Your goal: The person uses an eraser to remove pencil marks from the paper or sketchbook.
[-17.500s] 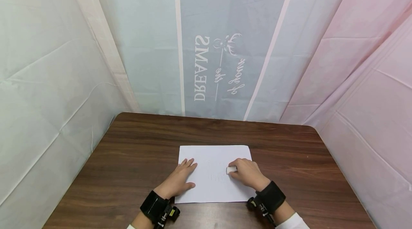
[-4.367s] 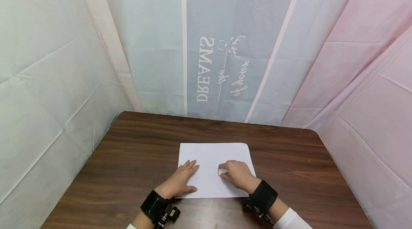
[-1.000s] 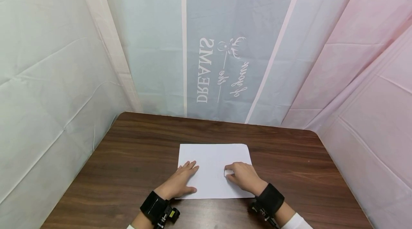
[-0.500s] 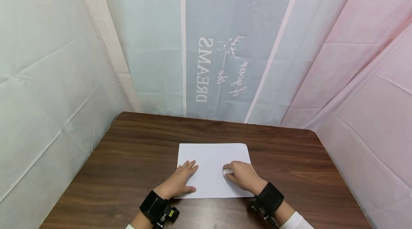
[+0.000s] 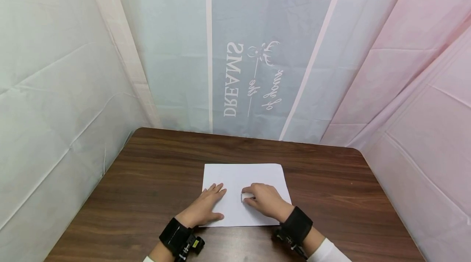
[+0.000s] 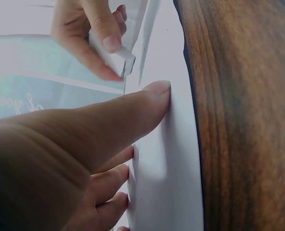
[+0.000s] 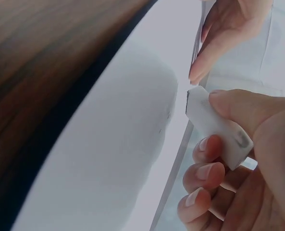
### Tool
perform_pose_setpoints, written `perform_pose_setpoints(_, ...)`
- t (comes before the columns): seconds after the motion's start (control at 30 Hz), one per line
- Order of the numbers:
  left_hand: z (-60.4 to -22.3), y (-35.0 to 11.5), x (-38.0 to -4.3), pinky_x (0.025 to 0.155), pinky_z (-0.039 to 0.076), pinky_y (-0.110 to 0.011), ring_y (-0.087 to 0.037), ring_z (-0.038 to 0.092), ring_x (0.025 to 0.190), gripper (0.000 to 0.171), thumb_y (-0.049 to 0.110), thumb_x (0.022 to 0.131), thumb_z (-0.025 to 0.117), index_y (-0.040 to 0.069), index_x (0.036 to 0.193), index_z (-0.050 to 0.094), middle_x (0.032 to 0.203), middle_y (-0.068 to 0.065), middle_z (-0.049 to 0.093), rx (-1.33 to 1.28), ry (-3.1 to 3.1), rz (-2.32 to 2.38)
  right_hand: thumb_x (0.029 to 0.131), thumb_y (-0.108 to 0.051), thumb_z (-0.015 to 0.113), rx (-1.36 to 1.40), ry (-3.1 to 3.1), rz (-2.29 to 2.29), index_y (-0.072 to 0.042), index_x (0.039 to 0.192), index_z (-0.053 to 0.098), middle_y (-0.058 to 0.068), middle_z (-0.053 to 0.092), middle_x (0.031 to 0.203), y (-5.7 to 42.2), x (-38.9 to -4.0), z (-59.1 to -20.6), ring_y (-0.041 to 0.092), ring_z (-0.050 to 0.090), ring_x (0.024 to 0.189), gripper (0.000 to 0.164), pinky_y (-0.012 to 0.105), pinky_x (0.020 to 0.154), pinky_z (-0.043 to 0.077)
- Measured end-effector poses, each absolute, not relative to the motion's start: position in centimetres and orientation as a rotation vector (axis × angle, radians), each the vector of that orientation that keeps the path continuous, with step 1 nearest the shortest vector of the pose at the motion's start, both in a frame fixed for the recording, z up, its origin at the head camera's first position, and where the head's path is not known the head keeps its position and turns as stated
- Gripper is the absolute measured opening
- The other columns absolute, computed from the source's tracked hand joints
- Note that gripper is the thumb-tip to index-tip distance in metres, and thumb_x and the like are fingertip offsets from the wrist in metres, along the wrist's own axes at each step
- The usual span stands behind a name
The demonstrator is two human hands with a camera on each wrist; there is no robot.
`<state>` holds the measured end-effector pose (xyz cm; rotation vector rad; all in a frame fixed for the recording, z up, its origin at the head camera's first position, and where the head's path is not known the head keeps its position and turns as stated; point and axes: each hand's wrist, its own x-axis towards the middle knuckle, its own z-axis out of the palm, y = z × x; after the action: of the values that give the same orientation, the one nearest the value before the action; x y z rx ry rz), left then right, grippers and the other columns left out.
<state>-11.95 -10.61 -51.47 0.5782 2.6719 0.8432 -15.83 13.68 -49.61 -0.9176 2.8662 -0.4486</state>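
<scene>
A white sheet of paper point(image 5: 243, 174) lies on the table, its far right corner slightly rounded. On its left part rests my left hand point(image 5: 203, 208), fingers spread and thumb stretched along the near edge. Between thumb and fingers, my right hand point(image 5: 265, 200) pinches a white eraser point(image 7: 214, 122) over the middle of the sheet. The block's front end is darkened with grey, and a smudge marks its rear. In the right wrist view a few small dark specks point(image 7: 168, 115) dot the paper. A grey streak point(image 6: 144, 53) shows near the eraser in the left wrist view.
The dark wood-grain table point(image 5: 165, 164) surrounds the sheet. Behind it hangs a pale blue cloth point(image 5: 243, 8) with mirrored lettering, with white cloth point(image 5: 55, 90) on the left and pink cloth point(image 5: 423, 70) on the right. Black camera straps point(image 5: 176, 235) wrap both wrists.
The right hand has slid left across the sheet with the eraser, after moving right earlier. Faint pencil strokes seen mid-sheet at the start no longer show in the head view. The left hand stays put.
</scene>
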Motion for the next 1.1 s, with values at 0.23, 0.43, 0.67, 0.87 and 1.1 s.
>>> perform_pose_setpoints(0.23,-51.5,-10.7,-12.1,0.121,0.029,-0.063,-0.045,0.032,0.151,0.077,0.022,0.082,0.084,-0.002,0.146,0.05,0.16,-0.024,0.038,0.59,2.67,0.844,0.092,-0.023,0.073,-0.969,2.842,-0.444,-0.015,0.117,0.077,-0.001,0.073,0.091,12.3,-15.8,-49.5,0.004,0.062,0.072,0.026,0.022,0.06,0.05)
perform_pose_setpoints(0.43,-51.6,-10.7,-12.2,0.121,0.029,-0.063,-0.045,0.031,0.151,0.077,0.022,0.082,0.084,-0.001,0.147,0.05,0.161,-0.023,0.037,0.59,2.666,0.851,0.093,-0.024,0.072,-0.988,2.832,-0.433,-0.016,0.117,0.077,-0.002,0.073,0.09,11.9,-15.9,-49.7,0.006,0.064,0.074,0.026,0.022,0.059,0.049)
perform_pose_setpoints(0.67,-51.7,-10.7,-12.1,0.121,0.029,-0.062,-0.045,0.031,0.151,0.077,0.022,0.081,0.085,-0.001,0.146,0.05,0.16,-0.023,0.038,0.578,2.668,0.855,0.092,-0.025,0.072,-0.976,2.835,-0.395,-0.016,0.116,0.077,-0.002,0.073,0.09,11.6,-15.9,-50.0,0.006,0.064,0.074,0.026,0.022,0.059,0.05)
perform_pose_setpoints(0.87,-51.7,-10.7,-12.2,0.121,0.029,-0.062,-0.044,0.032,0.151,0.077,0.022,0.081,0.085,-0.001,0.146,0.05,0.16,-0.023,0.038,0.575,2.672,0.852,0.092,-0.025,0.073,-0.965,2.838,-0.372,-0.017,0.115,0.077,-0.002,0.073,0.09,11.6,-15.9,-50.3,0.008,0.066,0.076,0.025,0.024,0.061,0.052)
perform_pose_setpoints(1.1,-51.8,-10.8,-12.2,0.122,0.027,-0.062,-0.044,0.03,0.152,0.077,0.023,0.082,0.084,0.0,0.147,0.05,0.161,-0.022,0.037,0.563,2.669,0.855,0.092,-0.026,0.073,-0.958,2.84,-0.34,-0.018,0.116,0.077,-0.002,0.074,0.092,11.6,-15.8,-50.5,0.01,0.068,0.079,0.025,0.026,0.063,0.054)
